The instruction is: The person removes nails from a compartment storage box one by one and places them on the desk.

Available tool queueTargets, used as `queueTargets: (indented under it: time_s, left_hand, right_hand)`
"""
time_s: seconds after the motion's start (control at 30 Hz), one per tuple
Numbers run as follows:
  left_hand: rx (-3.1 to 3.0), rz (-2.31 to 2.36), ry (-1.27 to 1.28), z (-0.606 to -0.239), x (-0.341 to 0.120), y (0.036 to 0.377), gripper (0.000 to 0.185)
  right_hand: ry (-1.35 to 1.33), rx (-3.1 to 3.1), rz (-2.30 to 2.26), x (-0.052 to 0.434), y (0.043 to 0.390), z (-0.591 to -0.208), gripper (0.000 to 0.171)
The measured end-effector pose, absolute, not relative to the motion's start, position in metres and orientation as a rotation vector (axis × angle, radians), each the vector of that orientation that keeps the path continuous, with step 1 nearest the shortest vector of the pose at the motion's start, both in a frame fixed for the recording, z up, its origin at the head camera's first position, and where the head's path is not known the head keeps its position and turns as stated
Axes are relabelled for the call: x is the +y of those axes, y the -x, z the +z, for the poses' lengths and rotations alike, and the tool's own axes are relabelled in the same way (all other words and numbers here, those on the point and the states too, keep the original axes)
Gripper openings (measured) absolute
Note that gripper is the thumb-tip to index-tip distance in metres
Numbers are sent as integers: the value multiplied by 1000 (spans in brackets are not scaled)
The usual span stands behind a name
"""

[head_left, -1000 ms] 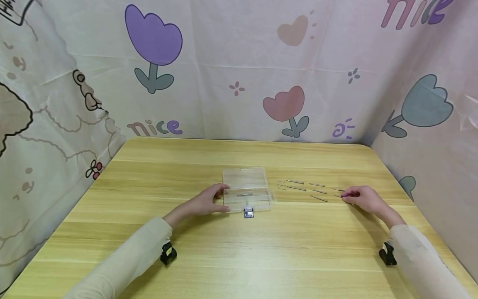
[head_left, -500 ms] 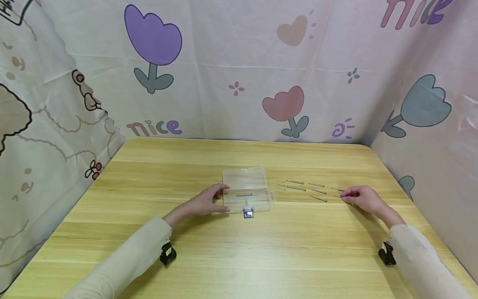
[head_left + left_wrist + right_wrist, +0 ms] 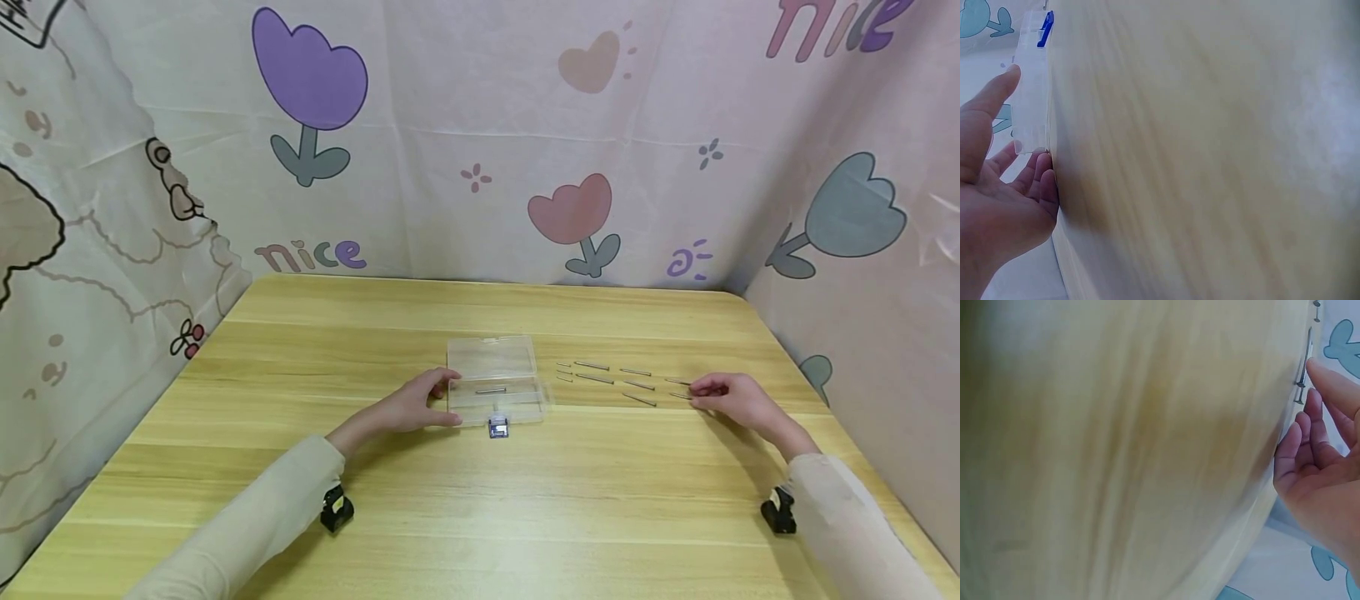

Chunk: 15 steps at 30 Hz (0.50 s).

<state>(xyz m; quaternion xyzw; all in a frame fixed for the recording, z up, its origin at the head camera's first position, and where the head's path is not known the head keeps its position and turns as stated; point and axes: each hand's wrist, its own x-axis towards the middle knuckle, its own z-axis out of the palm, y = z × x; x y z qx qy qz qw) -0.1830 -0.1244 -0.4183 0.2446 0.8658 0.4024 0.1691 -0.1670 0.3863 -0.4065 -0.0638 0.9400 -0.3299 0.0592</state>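
A clear plastic box (image 3: pixel 532 410) with a blue latch (image 3: pixel 498 427) lies on the table, its lid (image 3: pixel 491 357) folded back. One nail (image 3: pixel 491 391) is inside. My left hand (image 3: pixel 408 406) holds the box's left end, thumb at the front and fingers toward the hinge side. Right of the box, several nails of different lengths lie in loose columns, among them a long nail (image 3: pixel 595 378) and a mid-length nail (image 3: pixel 640 400). My right hand (image 3: pixel 735 402) is beside the rightmost nail (image 3: pixel 680 396), fingertips just off its head. In the right wrist view, nail heads (image 3: pixel 1300 384) show near the thumb.
The wood-grain table (image 3: pixel 480 517) runs back to a patterned cloth (image 3: pixel 435 208) hung behind and on both sides. A black wrist camera (image 3: pixel 337 509) hangs under the left sleeve, another camera (image 3: pixel 778 511) under the right.
My right fingertips have drawn slightly right, off the end of the rightmost nail, which now shows its head. My left hand and the box have stayed put.
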Motion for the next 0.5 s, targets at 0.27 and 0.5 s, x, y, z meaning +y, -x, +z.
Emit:
queueTargets:
  time_s: [0.27,0.5]
  left_hand:
    - [2464,1141,-699,-419,-124,184,67]
    - [2463,1143,-699,-419,-125,184,68]
  right_hand:
    - [113,2870,-1034,385,172,-395,46]
    - [185,2867,-1025,366,176,-386,42]
